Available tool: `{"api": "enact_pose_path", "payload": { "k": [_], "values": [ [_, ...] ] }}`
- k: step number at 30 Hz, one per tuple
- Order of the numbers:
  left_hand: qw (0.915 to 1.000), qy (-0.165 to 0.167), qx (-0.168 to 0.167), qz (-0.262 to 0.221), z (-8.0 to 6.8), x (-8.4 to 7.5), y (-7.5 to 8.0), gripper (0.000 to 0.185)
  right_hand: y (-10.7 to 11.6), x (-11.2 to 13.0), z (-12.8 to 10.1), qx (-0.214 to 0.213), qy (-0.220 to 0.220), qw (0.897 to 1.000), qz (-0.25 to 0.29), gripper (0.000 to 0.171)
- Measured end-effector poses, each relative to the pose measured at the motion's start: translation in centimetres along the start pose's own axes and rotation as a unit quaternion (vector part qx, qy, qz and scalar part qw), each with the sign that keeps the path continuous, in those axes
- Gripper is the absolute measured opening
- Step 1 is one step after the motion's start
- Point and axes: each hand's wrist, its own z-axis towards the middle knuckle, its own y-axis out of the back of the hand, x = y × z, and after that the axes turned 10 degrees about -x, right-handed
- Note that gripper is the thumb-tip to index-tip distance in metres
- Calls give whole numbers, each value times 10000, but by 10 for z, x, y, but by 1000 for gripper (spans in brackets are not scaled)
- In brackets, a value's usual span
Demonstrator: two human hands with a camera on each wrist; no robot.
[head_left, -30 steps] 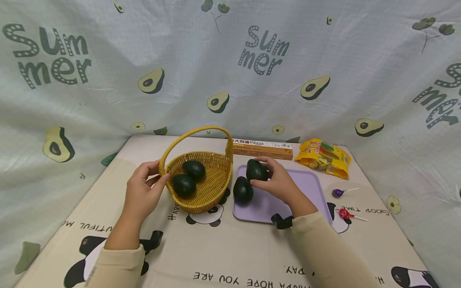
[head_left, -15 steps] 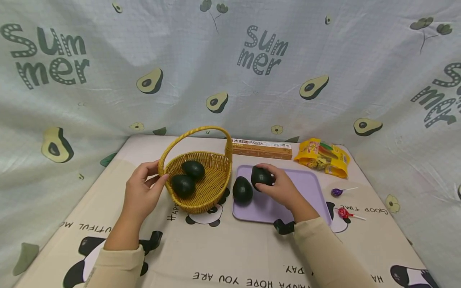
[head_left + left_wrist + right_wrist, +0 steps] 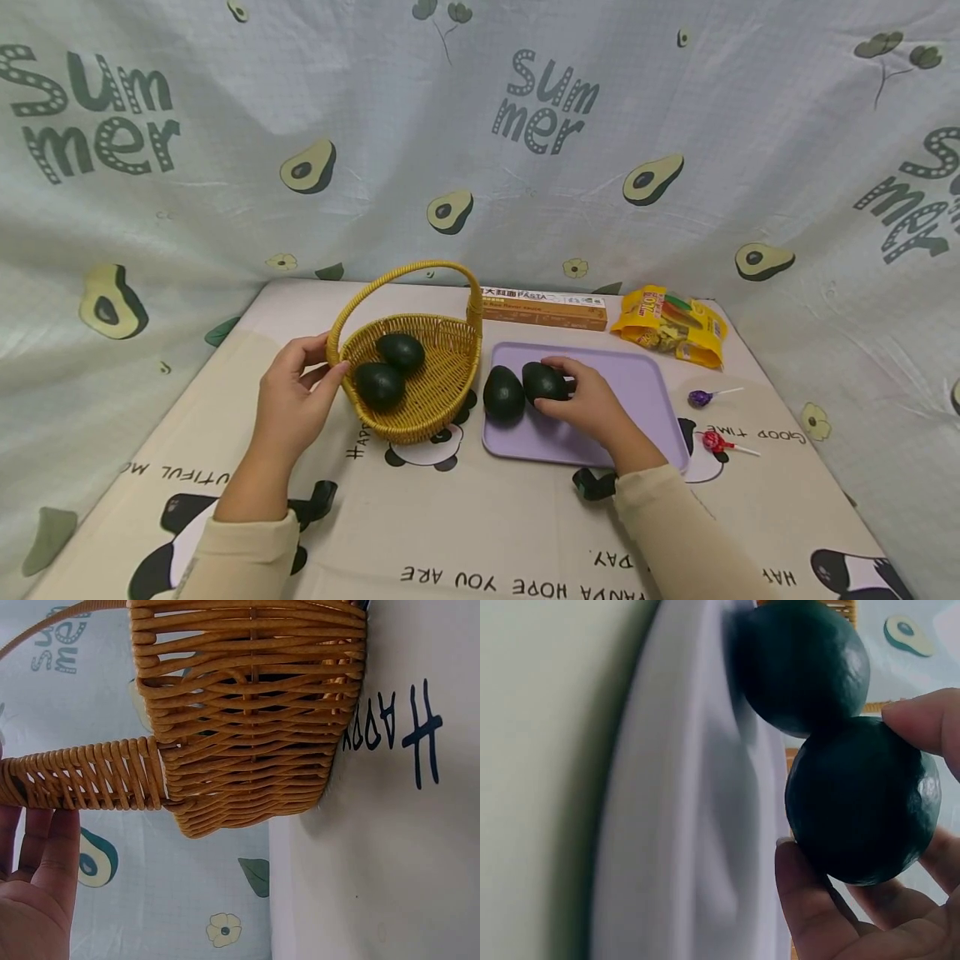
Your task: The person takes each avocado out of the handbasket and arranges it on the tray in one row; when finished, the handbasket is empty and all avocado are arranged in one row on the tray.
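My left hand (image 3: pixel 295 400) holds the yellow wicker basket (image 3: pixel 448 379) by the foot of its arched handle (image 3: pixel 97 776), thumb and fingers on either side. Two dark green avocados lie inside: one at the back (image 3: pixel 401 352), another nearer the front (image 3: pixel 380 386). To the right, my right hand (image 3: pixel 591 402) grips a third avocado (image 3: pixel 862 799) between thumb and fingers, low over the lilac tray (image 3: pixel 637 392). Beside it on the tray's left end sits one more avocado (image 3: pixel 503 395); in the right wrist view the two meet side by side.
Behind the tray lies a long pasta box (image 3: pixel 543 311). A yellow snack bag (image 3: pixel 671 325) is at the back right. Right of the tray are a purple lollipop (image 3: pixel 701 398) and a red lollipop (image 3: pixel 716 442). A printed curtain hangs behind the table.
My right hand has brought its avocado down and slightly right, from above the tray's back left to beside the other avocado. My left hand stays at the basket handle.
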Motion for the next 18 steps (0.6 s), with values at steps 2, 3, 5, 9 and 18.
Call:
{"api": "enact_pose_path", "payload": {
  "k": [2,3,5,9,18],
  "values": [
    [10000,7,6,12,0,0,0,39,-1,-2,-1,-28,12,10000,-30,65],
    [10000,16,10,22,0,0,0,38,-1,-3,-1,-30,11,10000,-25,65],
    [10000,33,20,28,0,0,0,38,-2,-5,-1,-55,7,10000,-44,65],
    [10000,54,23,-2,1,0,0,37,-4,-6,-2,-46,-37,10000,-79,66],
    [10000,54,21,-28,1,-1,0,38,-6,-6,-1,3,-96,9996,-264,68]
  ]
}}
